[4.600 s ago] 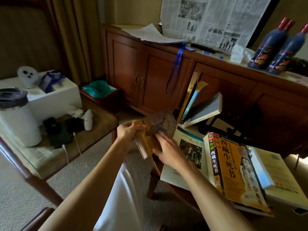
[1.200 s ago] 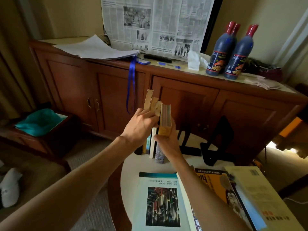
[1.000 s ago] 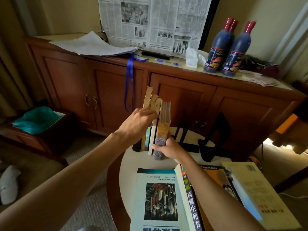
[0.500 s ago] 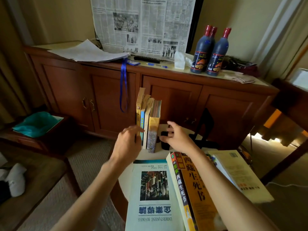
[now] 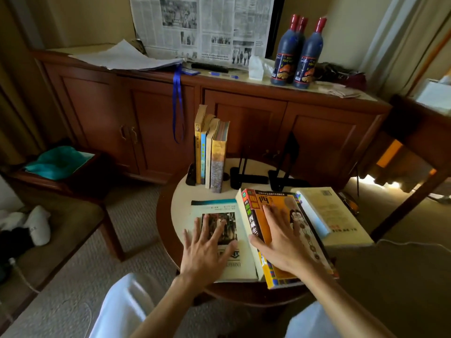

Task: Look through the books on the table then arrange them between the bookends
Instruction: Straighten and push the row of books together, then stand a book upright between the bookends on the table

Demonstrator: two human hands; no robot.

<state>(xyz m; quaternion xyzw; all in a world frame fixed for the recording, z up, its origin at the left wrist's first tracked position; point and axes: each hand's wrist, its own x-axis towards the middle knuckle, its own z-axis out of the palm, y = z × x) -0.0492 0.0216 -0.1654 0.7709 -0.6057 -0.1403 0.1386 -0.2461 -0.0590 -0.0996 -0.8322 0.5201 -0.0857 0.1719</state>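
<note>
On the surface four books stand by the left bookend; three lie flat, my left hand and right hand flat, gripping nothing.

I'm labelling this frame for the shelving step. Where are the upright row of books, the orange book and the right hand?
upright row of books (image 5: 211, 152), head view, spines.
orange book (image 5: 278, 203), head view, front cover.
right hand (image 5: 280, 242), head view, back of hand.

Quick count: four books standing upright at 12 o'clock on the round table, three books lying flat toward 6, three black bookends, and three dark bottles on the sideboard.
</note>
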